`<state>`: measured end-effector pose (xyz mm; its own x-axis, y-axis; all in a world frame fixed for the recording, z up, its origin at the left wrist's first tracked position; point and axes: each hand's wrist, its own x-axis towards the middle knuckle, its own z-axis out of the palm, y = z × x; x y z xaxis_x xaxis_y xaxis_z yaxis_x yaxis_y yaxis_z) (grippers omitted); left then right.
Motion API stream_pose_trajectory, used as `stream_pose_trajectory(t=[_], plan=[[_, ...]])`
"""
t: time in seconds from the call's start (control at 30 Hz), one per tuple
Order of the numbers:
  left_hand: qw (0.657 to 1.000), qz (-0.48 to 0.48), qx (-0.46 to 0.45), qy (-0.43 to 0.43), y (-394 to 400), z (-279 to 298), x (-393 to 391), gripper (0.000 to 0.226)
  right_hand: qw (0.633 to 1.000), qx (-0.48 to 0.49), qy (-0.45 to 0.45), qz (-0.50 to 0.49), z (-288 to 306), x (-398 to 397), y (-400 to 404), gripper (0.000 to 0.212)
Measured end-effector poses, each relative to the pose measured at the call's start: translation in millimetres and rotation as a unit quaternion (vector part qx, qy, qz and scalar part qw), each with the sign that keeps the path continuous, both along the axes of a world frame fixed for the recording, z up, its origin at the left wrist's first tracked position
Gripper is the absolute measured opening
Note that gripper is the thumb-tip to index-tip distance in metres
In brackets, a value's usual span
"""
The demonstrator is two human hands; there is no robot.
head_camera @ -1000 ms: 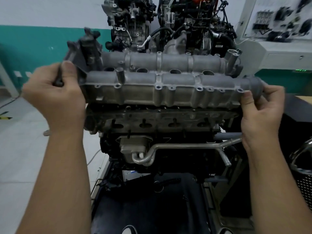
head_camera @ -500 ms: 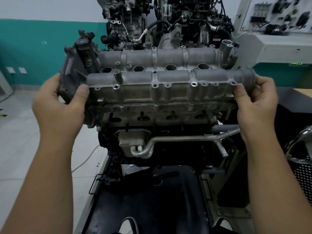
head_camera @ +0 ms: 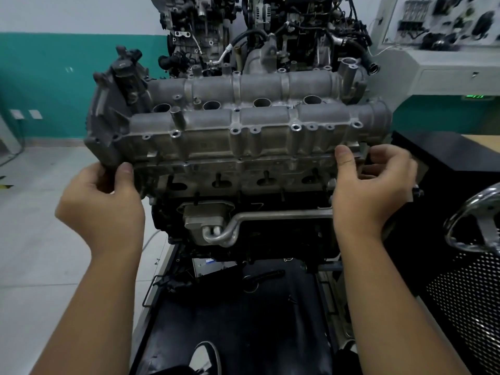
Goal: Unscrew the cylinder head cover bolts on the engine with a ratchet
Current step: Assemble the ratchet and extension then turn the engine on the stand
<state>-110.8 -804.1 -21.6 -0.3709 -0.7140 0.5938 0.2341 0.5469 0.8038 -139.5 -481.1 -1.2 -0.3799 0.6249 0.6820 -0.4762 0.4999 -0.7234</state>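
teal wall behind; left hand (head_camera: pixel 105 201) and right hand (head_camera: pixel 370 185) grip cylinder head cover (head_camera: pixel 243 131) ends.

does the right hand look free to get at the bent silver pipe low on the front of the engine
Probably yes. The right hand sits at the cover's lower right edge, thumb on it, and holds no tool. The pipe runs just below, across the engine's open front, with nothing visible between them.
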Motion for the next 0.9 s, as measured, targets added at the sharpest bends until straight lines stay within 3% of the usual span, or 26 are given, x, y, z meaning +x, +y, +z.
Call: stream_pose_trajectory(t=[0.17,0.33,0.47,0.67,0.8,0.9], plan=[[1.000,-0.007,-0.015,0.003,-8,-5,-3,0.034,0.999,0.027,0.023,-0.020,3,1,-7,0.023],[0.999,-0.006,-0.033,0.003,-24,-18,-14,0.025,1.000,-0.015,-0.015,-0.002,8,3,-9,0.029],[0.999,-0.035,-0.037,-0.001,-29,-20,-13,0.020,0.999,0.007,-0.006,-0.032,8,3,-9,0.027],[0.999,0.000,-0.051,-0.001,-26,-20,-13,0.002,0.998,0.035,-0.003,-0.051,7,1,-11,0.024],[0.997,-0.060,-0.035,-0.038,-37,-16,-8,0.031,0.998,0.028,0.008,-0.063,7,1,-13,0.024],[0.999,-0.031,-0.018,-0.020,-39,-22,-19,0.029,0.998,0.015,0.011,-0.058,8,3,-11,0.027]])
